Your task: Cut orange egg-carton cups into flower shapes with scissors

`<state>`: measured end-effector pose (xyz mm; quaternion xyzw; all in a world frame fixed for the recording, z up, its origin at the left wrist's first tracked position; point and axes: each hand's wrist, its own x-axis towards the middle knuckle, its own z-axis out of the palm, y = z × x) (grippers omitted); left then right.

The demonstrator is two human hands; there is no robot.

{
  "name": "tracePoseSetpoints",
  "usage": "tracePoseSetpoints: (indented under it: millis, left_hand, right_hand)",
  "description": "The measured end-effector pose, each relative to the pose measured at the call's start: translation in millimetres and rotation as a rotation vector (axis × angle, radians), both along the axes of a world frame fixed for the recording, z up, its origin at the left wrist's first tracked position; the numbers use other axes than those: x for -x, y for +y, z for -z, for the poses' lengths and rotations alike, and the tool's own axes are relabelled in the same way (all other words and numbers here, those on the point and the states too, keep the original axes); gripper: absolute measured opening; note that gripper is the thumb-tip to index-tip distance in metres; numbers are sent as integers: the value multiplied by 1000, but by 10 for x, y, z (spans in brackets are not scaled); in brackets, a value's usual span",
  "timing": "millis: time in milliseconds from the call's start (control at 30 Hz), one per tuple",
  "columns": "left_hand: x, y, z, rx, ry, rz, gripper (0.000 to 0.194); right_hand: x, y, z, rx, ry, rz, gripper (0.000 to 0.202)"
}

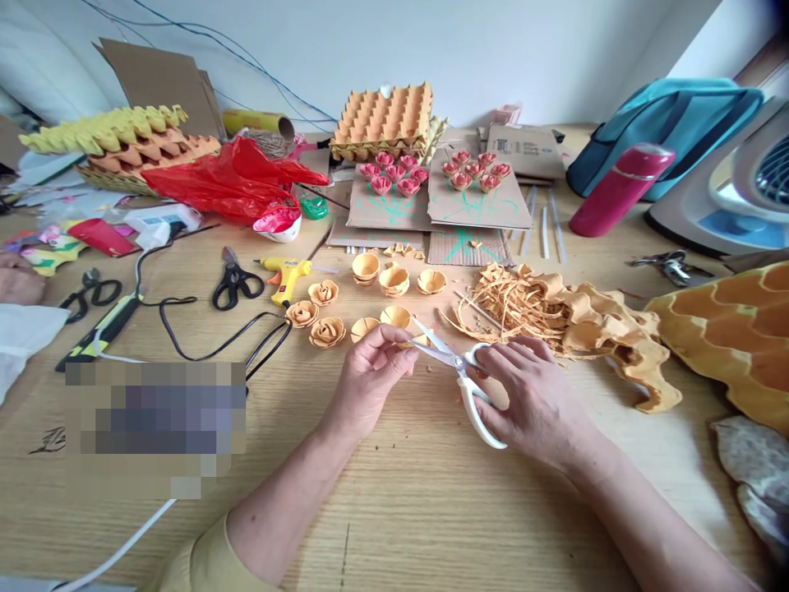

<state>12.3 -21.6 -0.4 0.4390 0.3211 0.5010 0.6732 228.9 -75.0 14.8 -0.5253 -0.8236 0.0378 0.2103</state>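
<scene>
My right hand (523,395) has its fingers through the handles of white-handled scissors (484,415), whose blades are spread and point left. Between thumb and fingers, my left hand (373,378) pinches a small orange carton piece (420,340) at the blades. Just beyond my hands stand carton cups (395,281), some nested. Rolled orange flowers (326,331) lie to their left. Right of the cups is a heap of thin carton strips (511,308) beside torn carton (616,321).
At left are black scissors (236,281), a yellow glue gun (287,275) and looping black cable. Red flowers (394,173) stand on cardboard at the back. A pink bottle (622,189) and egg tray (733,329) are at right. Another person's hand (20,279) shows far left.
</scene>
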Motion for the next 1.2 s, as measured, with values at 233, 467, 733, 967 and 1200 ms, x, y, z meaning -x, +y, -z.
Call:
tracePoseSetpoints:
  millis: [233,467,733,967,1200]
  left_hand:
    - [-17,-9,5,31,-10,14,19]
    - [-32,-17,-28,47,2,52,14]
    - [-45,-40,-9,59,-13,147,15]
    - [-40,-44,-11,33,4,194,17]
    - [-54,-64,-45,43,-1,192,19]
  right_hand:
    - [37,-21,-20,-4,-11,23,14]
    - [46,-33,-11,-26,-35,45,15]
    - [64,-46,-33,-27,-77,60,21]
    - [84,-58,-36,-18,-90,33,22]
    - [84,-61,-16,-16,-50,12,18]
